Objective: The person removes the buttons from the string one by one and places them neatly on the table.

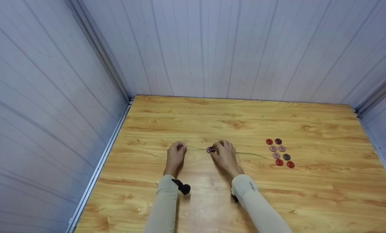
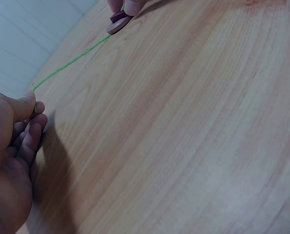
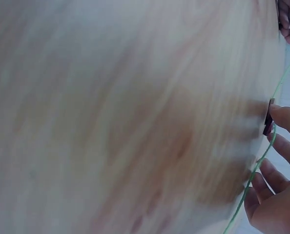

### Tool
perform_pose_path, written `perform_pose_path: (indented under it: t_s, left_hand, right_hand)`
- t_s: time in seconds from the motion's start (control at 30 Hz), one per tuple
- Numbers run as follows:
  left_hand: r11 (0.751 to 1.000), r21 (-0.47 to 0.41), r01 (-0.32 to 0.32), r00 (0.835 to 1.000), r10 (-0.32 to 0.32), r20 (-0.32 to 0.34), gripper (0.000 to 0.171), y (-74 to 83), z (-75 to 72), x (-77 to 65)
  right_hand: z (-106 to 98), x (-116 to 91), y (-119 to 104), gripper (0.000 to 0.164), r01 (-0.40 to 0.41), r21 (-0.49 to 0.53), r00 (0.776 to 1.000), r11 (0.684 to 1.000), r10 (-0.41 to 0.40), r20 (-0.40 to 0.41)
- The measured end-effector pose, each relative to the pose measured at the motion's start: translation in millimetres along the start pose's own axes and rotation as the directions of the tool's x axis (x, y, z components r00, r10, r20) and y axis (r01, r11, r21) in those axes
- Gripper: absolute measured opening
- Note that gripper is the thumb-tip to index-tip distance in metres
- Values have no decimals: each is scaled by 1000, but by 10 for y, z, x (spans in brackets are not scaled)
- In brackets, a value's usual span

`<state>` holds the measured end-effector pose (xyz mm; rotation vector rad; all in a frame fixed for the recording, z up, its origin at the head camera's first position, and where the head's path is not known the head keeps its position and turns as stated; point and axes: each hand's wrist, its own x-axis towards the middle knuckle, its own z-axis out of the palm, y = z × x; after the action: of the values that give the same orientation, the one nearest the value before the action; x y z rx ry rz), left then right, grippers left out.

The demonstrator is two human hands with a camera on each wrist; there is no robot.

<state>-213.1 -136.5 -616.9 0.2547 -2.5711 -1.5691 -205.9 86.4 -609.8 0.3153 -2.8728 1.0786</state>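
A thin green string runs across the wooden table between and past both hands. My left hand pinches one end of it between thumb and forefinger, and the left wrist view shows the string stretched away from those fingertips. With thumb and forefinger my right hand holds a dark button against a pinkish button; both sit on the string. In the left wrist view the pinkish button lies partly under the darker one. The string's other end trails out to the right beneath my right hand.
On the right of the table lie several loose buttons in red, pinkish and dark colours, among them a red button and a dark button. Pale panel walls stand behind and at both sides.
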Motion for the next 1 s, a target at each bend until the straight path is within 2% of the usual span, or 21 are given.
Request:
perform_pose_path:
  t_s: [0.2,0.47,0.73,1.0]
  left_hand:
    - [1000,7,6,1000,-6,19,12,10,-19,-7]
    - [1000,0,-4,1000,4,14,13,16,-19,5]
    - [1000,-26,1,1000,-1,7,12,21,-20,-5]
    - [999,-41,18,1000,-18,16,11,18,-24,-6]
  right_hand:
    - [20,7,0,26,22,-21,1000,1000,-23,-5]
    - [26,16,4,25,9,-52,1000,999,-8,3]
    - [-11,-9,9,23,16,-22,1000,1000,-16,2]
    - [-79,-30,41,24,-11,7,1000,1000,11,11]
